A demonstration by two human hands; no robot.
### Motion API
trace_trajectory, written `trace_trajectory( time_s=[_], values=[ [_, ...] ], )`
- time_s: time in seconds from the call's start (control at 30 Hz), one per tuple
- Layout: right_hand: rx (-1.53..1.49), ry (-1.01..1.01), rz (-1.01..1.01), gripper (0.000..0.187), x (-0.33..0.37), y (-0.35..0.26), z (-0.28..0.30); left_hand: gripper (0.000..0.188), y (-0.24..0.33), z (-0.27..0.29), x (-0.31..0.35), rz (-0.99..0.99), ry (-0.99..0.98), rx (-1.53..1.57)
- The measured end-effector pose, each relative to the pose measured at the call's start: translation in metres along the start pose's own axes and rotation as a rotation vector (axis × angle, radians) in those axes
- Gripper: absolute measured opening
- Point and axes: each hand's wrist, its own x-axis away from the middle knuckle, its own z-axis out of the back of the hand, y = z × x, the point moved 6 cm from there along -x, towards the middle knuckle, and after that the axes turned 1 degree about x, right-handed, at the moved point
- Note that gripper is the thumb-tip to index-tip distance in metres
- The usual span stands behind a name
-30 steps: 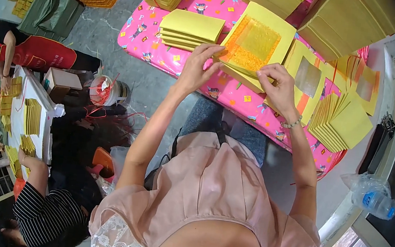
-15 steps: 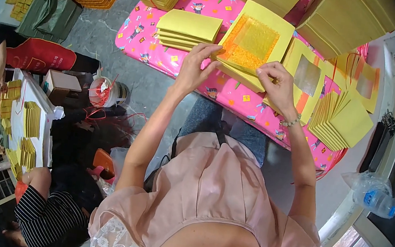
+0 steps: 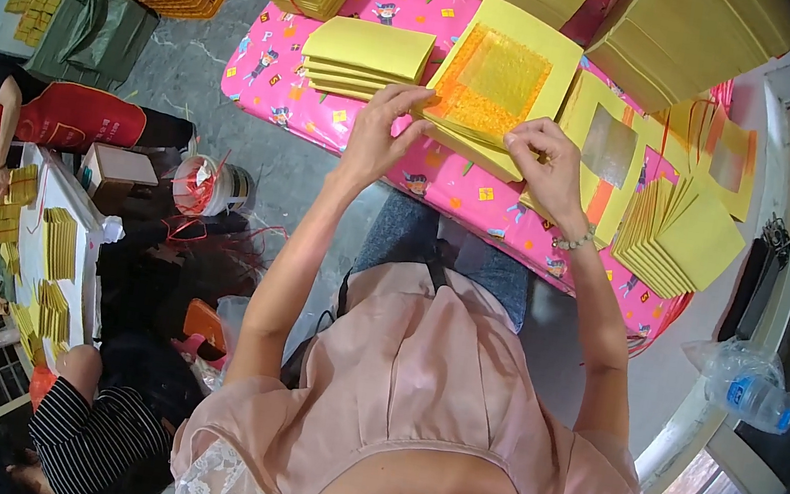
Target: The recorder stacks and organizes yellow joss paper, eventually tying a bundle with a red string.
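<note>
Wht bucket [image 3: 241, 188] sits on flr [image 3: 186, 81] nr box [image 3: 125, 167].

The wide fisheye I saw sat on the person's head, left of a side-by-side pair, facing steeply down over the pink blouse [image 3: 443, 375] toward the left hand [image 3: 377, 141] and right hand [image 3: 549, 168], fairly near. The pink-covered table [image 3: 283, 39] lay across its upper part, grey floor [image 3: 177, 75] farther off leftward.
</note>
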Motion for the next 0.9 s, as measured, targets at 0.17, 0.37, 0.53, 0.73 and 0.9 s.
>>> trace_trajectory(
  time_s=[0.17, 0.37, 0.53, 0.73, 0.9],
  values=[
    [0.0, -0.037, -0.044, 0.015, -0.001, -0.004, 0.0, 0.037, 0.003, 0.002, -0.002, 0.011, -0.005, 0.0],
    [-0.024, 0.018, 0.006, 0.014, -0.003, 0.001, 0.001, 0.034, 0.019, 0.002, -0.008, -0.082, 0.042, -0.135],
    [-0.034, 0.039, 0.015, 0.013, -0.002, 0.002, 0.003, 0.021, 0.031, 0.0, -0.015, -0.22, 0.014, -0.307],
    [0.208, 0.048, 0.271, 0.027, 0.0, -0.033, 0.009, 0.012, 0.032, -0.004, -0.021, -0.238, -0.011, -0.429],
    [0.319, -0.036, 0.311, 0.019, -0.005, -0.029, 0.013, 0.017, 0.038, -0.005, -0.03, -0.251, -0.084, -0.483]
  ],
)
